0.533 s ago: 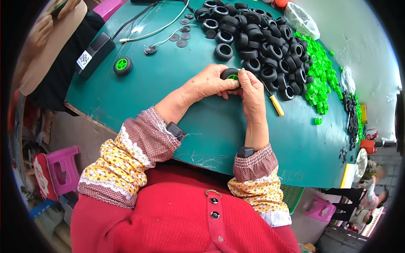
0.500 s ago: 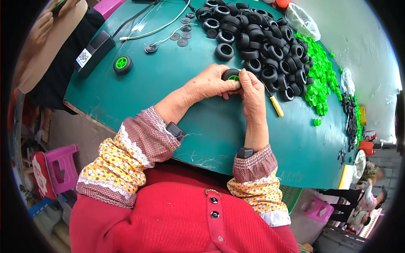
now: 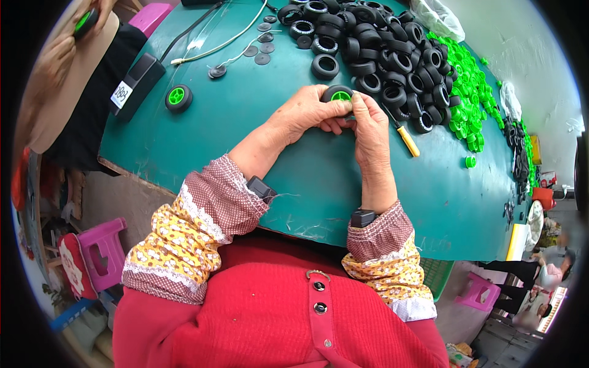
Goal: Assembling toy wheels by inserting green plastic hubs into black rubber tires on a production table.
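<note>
Green table (image 3: 144, 138), one wheel pinched between two hands.
Left to right, I see a loose wheel (image 3: 178, 98), then the left hand (image 3: 304, 113) and right hand (image 3: 372, 132), each grip clasping the held wheel (image 3: 337, 94) near the tyre pile (image 3: 392, 61). Uneven thumb pressure could skew its green hub or let it slip; a careless rightward sweep could knock the yellow-handled tool (image 3: 407, 142).

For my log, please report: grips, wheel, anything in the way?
Left grip and right grip: both on wheel. Green rim inside black tyre. Yellow-handled tool lies nearby, apparently not blocking.
</note>
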